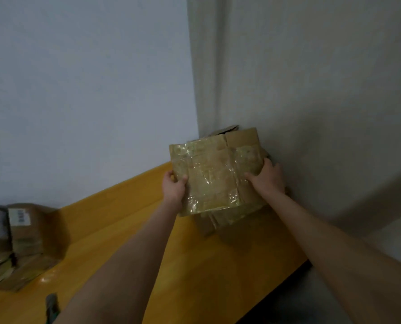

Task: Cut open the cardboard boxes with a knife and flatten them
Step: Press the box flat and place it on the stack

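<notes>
Hands (175, 187) (266, 177) on flattened box (212, 174) edges

Left hand (173, 189): bare; thumb on the near face of the flat brown tape-covered cardboard box (209, 176), fingers curled behind its left edge.
Right hand (268, 178): bare; thumb on the near face, fingers wrapped round the right edge.
Left forearm (134, 251): bare, stretched forward, angled up and rightward.
Right forearm (328, 232): bare, stretched forward from the lower right, angled up and leftward.
Spacing: hands apart, right slightly higher.
</notes>
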Demonstrator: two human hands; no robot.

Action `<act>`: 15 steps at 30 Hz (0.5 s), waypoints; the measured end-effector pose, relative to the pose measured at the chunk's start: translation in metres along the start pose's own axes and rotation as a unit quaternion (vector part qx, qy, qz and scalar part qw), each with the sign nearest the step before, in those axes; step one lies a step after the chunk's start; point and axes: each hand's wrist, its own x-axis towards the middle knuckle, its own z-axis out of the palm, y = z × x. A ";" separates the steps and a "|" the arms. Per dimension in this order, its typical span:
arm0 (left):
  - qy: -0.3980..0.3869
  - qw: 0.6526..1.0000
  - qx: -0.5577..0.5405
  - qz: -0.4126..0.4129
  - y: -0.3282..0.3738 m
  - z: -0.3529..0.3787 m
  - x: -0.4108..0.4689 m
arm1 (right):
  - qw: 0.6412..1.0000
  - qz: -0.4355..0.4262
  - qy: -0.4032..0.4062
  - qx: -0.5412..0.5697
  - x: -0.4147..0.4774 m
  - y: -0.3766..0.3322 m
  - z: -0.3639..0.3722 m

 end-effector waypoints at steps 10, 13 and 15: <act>0.079 0.993 0.076 -0.034 0.006 0.101 0.041 | 0.962 -0.199 -0.043 -0.181 0.071 -0.008 0.024; 0.051 0.990 0.120 -0.044 0.003 0.123 0.046 | 0.947 -0.230 -0.087 -0.206 0.086 0.002 0.032; 0.041 0.977 0.202 -0.060 -0.002 0.129 0.050 | 0.942 -0.226 -0.123 -0.216 0.096 0.009 0.036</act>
